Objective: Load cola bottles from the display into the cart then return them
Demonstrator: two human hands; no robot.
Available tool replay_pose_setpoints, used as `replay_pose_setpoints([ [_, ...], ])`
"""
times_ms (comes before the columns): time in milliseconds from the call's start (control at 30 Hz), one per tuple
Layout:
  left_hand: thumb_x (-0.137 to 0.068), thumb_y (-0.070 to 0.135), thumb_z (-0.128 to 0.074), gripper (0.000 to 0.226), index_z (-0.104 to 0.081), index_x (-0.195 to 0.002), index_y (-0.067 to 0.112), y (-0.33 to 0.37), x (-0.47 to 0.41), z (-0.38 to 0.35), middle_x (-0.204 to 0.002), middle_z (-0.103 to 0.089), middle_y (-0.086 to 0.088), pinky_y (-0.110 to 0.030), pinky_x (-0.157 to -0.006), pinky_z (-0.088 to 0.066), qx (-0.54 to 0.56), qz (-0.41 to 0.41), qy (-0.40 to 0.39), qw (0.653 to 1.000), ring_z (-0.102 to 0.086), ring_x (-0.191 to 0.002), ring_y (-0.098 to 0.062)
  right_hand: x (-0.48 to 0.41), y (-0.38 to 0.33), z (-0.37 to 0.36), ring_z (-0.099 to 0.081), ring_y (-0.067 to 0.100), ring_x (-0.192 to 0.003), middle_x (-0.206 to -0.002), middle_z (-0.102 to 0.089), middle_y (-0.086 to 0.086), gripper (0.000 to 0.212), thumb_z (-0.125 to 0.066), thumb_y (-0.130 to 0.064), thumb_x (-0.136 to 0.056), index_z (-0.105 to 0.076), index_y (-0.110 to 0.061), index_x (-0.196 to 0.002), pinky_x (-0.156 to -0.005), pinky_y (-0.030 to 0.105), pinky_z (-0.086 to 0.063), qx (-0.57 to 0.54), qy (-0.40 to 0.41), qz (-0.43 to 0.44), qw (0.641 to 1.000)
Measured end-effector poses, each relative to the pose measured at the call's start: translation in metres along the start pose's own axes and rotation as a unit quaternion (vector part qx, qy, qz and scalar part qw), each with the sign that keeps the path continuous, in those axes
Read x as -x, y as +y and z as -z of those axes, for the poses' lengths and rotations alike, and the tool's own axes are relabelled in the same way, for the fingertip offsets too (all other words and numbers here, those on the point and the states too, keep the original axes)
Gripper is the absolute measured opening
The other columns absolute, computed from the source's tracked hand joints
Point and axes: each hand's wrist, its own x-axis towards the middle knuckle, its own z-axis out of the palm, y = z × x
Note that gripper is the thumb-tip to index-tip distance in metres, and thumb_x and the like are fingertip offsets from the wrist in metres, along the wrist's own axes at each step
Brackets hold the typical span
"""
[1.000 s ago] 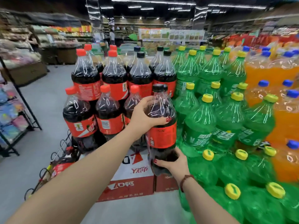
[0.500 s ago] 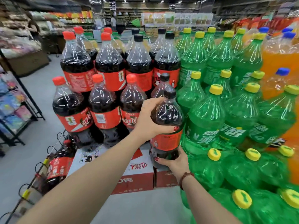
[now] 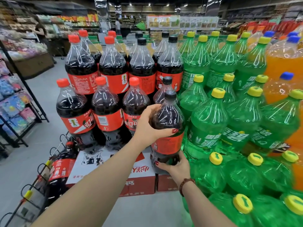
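One black-capped dark cola plastic bottle (image 3: pixel 169 117), centre frame: left hand (image 3: pixel 151 126) curls round its shoulder, right hand (image 3: pixel 177 167) grips its base. Best keep base supported, upright, clear of green plastic bottles (image 3: pixel 208 122).

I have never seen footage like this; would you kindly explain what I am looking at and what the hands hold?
There is no machine: one person wears a head camera that looks down at their own arms. The left hand grips the shoulder of a black-capped cola bottle; the right hand holds its base. Around it, other cola bottles stand on red-and-white cartons, with green bottles to the right. At lower left, a wire cart has another cola bottle lying in it.
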Motion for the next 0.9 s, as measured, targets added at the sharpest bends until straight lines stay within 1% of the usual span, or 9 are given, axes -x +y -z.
replay_pose_setpoints([
  [67,-0.056,0.037,-0.089,0.087,-0.047,-0.132,0.038,-0.003,0.006,-0.005,-0.136,-0.053,0.006,-0.04,-0.105,-0.046,0.008,0.015,-0.002,1.0,-0.053,-0.125,-0.01,0.002,0.0,-0.001,-0.057,-0.004,-0.094,-0.099,-0.063,-0.02,0.064,-0.091,-0.01,-0.055,-0.056,-0.034,-0.103,-0.077,0.015,-0.045,0.005,-0.007,0.001,1.0],
  [167,-0.064,0.024,-0.086,0.089,-0.04,-0.14,0.031,-0.009,0.017,-0.011,-0.139,-0.051,0.005,-0.028,-0.101,-0.048,0.069,0.045,0.005,0.997,-0.054,-0.124,-0.005,0.002,0.0,-0.003,-0.058,0.008,-0.096,-0.101,-0.062,-0.016,0.066,-0.09,-0.01,-0.057,-0.053,-0.031,-0.108,-0.084,0.024,-0.046,0.013,-0.012,-0.001,1.0],
  [267,-0.071,0.013,-0.085,0.081,-0.039,-0.136,0.029,-0.008,0.02,-0.013,-0.129,-0.053,0.012,-0.012,-0.087,-0.049,0.085,0.063,0.008,0.994,-0.056,-0.107,0.014,0.001,0.003,-0.004,-0.057,0.012,-0.101,-0.105,-0.061,-0.014,0.068,-0.089,-0.011,-0.058,-0.052,-0.03,-0.112,-0.09,0.029,-0.046,0.008,-0.02,-0.008,1.0],
  [367,-0.076,0.01,-0.08,0.074,-0.039,-0.134,0.029,-0.009,0.019,-0.013,-0.123,-0.055,0.017,-0.011,-0.084,-0.051,0.087,0.089,0.007,0.992,-0.056,-0.098,0.02,0.002,0.007,-0.006,-0.055,0.015,-0.11,-0.115,-0.06,-0.006,0.071,-0.089,-0.016,-0.059,-0.05,-0.028,-0.118,-0.095,0.033,-0.046,0.011,-0.027,-0.009,1.0],
  [500,-0.08,0.012,-0.077,0.071,-0.039,-0.137,0.029,-0.006,0.024,-0.015,-0.114,-0.051,0.027,-0.003,-0.068,-0.047,0.1,0.122,0.01,0.987,-0.054,-0.086,0.026,0.001,0.006,-0.005,-0.054,0.019,-0.113,-0.115,-0.057,-0.003,0.072,-0.089,-0.015,-0.06,-0.047,-0.024,-0.119,-0.094,0.033,-0.045,-0.004,-0.047,-0.033,0.998],
  [600,-0.075,0.026,-0.081,0.069,-0.042,-0.132,0.032,0.0,0.028,-0.015,-0.116,-0.052,0.026,-0.01,-0.076,-0.049,0.105,0.143,0.02,0.984,-0.053,-0.103,0.013,0.003,-0.003,-0.004,-0.054,0.02,-0.113,-0.112,-0.058,-0.005,0.074,-0.088,-0.006,-0.061,-0.046,-0.019,-0.121,-0.092,0.031,-0.044,-0.028,-0.04,-0.035,0.998],
  [700,-0.059,0.043,-0.084,0.087,-0.046,-0.135,0.026,0.003,0.033,-0.015,-0.125,-0.058,0.012,-0.027,-0.091,-0.051,0.112,0.154,0.033,0.981,-0.056,-0.117,-0.008,0.009,-0.011,-0.009,-0.053,0.016,-0.115,-0.123,-0.056,-0.002,0.088,-0.089,-0.008,-0.058,-0.042,-0.02,-0.131,-0.096,0.031,-0.043,-0.037,-0.009,-0.01,0.999],
  [800,-0.061,0.042,-0.085,0.089,-0.044,-0.137,0.024,0.007,0.038,-0.014,-0.129,-0.057,0.008,-0.03,-0.094,-0.051,0.115,0.152,0.042,0.981,-0.055,-0.119,-0.01,0.017,-0.02,-0.01,-0.048,0.017,-0.125,-0.136,-0.049,0.001,0.107,-0.092,-0.02,-0.053,-0.032,-0.024,-0.143,-0.104,0.039,-0.043,-0.041,0.007,-0.011,0.999],
  [900,-0.052,0.051,-0.086,0.113,-0.032,-0.147,0.024,0.011,0.041,-0.007,-0.146,-0.044,0.004,-0.041,-0.11,-0.041,0.11,0.161,0.042,0.98,-0.043,-0.133,-0.015,0.022,-0.032,-0.004,-0.039,0.02,-0.135,-0.146,-0.039,0.002,0.111,-0.09,-0.02,-0.06,-0.024,-0.021,-0.148,-0.109,0.036,-0.036,-0.029,0.018,-0.004,0.999],
])
